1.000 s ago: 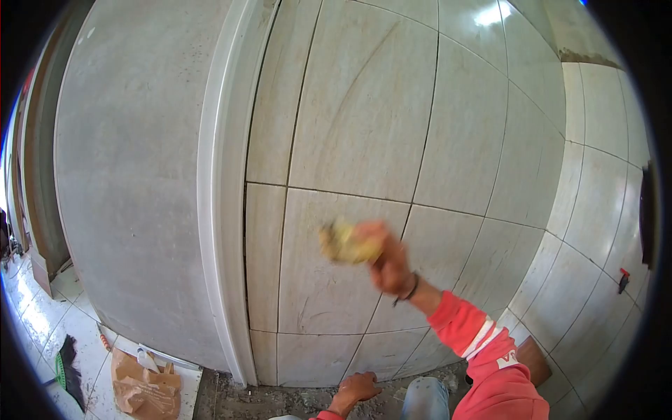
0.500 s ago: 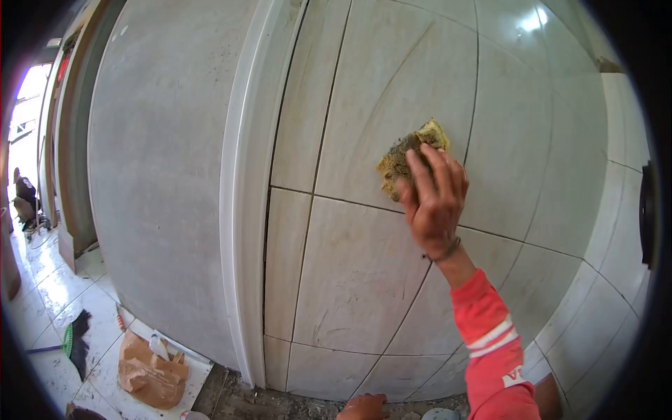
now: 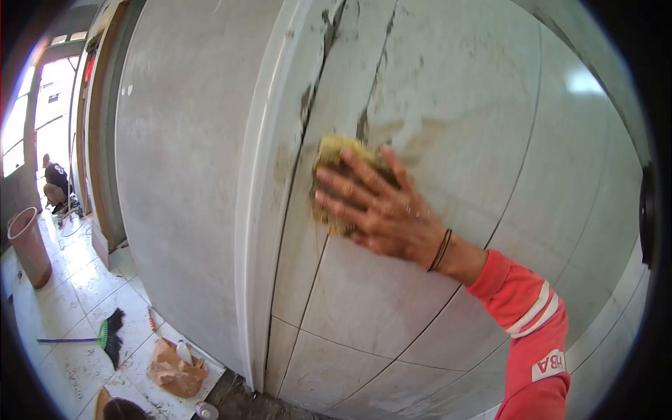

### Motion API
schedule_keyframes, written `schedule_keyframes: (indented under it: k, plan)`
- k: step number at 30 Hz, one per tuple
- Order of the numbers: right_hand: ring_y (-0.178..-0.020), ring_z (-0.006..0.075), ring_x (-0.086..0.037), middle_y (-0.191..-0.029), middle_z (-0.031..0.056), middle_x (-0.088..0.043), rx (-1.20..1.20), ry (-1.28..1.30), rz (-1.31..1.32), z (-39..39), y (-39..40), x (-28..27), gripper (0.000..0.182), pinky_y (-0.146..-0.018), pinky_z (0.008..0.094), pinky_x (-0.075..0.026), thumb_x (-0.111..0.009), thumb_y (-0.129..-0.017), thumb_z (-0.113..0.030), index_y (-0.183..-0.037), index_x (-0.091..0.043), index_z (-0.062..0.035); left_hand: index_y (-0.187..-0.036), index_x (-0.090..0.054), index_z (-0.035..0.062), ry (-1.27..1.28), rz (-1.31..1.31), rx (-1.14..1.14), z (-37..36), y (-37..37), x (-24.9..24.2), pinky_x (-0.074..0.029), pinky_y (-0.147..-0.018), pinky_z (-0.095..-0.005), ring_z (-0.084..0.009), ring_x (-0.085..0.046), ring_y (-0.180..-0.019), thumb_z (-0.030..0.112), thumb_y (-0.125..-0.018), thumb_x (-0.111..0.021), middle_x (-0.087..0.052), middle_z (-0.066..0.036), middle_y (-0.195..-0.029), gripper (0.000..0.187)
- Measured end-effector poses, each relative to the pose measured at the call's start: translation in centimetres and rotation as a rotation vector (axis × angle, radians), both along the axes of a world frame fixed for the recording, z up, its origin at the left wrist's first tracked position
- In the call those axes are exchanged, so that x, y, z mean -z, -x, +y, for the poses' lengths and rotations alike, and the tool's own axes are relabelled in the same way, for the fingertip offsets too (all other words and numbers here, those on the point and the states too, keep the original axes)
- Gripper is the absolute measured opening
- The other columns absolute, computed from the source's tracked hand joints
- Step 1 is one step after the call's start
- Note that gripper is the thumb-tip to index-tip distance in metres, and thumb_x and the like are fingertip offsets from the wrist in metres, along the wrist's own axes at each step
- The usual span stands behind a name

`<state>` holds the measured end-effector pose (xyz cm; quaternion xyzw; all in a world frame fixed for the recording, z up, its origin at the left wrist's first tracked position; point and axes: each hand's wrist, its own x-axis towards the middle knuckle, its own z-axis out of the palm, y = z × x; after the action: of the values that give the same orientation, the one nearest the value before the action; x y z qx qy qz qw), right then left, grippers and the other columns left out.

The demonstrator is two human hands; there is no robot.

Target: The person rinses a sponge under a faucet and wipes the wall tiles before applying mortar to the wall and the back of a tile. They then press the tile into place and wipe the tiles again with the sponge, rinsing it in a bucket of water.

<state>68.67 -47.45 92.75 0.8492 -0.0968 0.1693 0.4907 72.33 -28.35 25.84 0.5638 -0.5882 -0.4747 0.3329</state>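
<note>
My right hand [image 3: 388, 210] presses a yellow sponge [image 3: 337, 148] flat against the tiled wall [image 3: 378, 301], its fingers spread across the sponge's back. Dark grey grime soils the sponge. It lies over a vertical tile joint, a short way right of the white door frame [image 3: 253, 231]. Grey grout smears [image 3: 362, 126] show along the joints just above it, and a brownish wet streak marks the tile to its upper right. A red sleeve with white stripes covers my right forearm. My left hand is outside the view.
A grey door panel [image 3: 182, 175] stands left of the frame. On the littered white floor are a broom [image 3: 110, 339], a brown paper bag [image 3: 176, 369], a white bottle [image 3: 206, 410] and a tall bucket [image 3: 31, 248]. A person [image 3: 56, 182] crouches by the far doorway.
My right hand has moved the sponge left, towards the door frame. The view has shifted upward and left. My left hand, seen low at the wall's foot before, has left the view.
</note>
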Motion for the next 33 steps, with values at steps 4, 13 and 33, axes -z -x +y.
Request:
schedule_keyframes:
  k: [4,13,33]
  plan:
    - [-0.157,0.029,-0.034,-0.17,-0.0016,-0.038,0.002,0.194,-0.244,-1.0,-2.0,-20.9,0.087,-0.125,0.0608,-0.022,-0.086,-0.077,-0.03,-0.156,-0.051,-0.0308,-0.14,-0.064,0.0062,-0.325,0.142,-0.293,7.3,-4.7,-13.9,-0.051,-0.1,-0.0583,-0.0458,-0.062,-0.123,0.046,-0.086,-0.077,-0.067,-0.029,-0.131,0.068]
    - [-0.153,0.0248,-0.042,-0.162,-0.0004,-0.052,0.061,0.157,-0.409,-0.8,-4.5,-28.8,0.051,-0.125,0.054,-0.022,-0.062,-0.092,-0.01,-0.143,-0.065,-0.017,-0.099,-0.082,0.004,-0.454,0.004,-0.77,18.1,-12.4,-27.8,-0.062,-0.076,-0.0398,-0.0282,-0.078,-0.078,0.025,-0.086,-0.068,-0.079,-0.016,-0.084,0.029]
    - [-0.12,0.0424,-0.062,-0.141,0.0237,-0.061,-0.367,-0.199,-1.146,2.7,-15.9,-31.1,0.051,-0.103,0.0495,-0.047,-0.061,-0.088,0.001,-0.139,-0.058,0.0042,-0.104,-0.073,-0.0042,-0.682,0.338,-0.947,31.3,-24.9,-30.6,-0.053,-0.053,-0.0348,-0.023,-0.07,-0.063,0.013,-0.091,-0.069,-0.073,-0.015,-0.082,0.022]
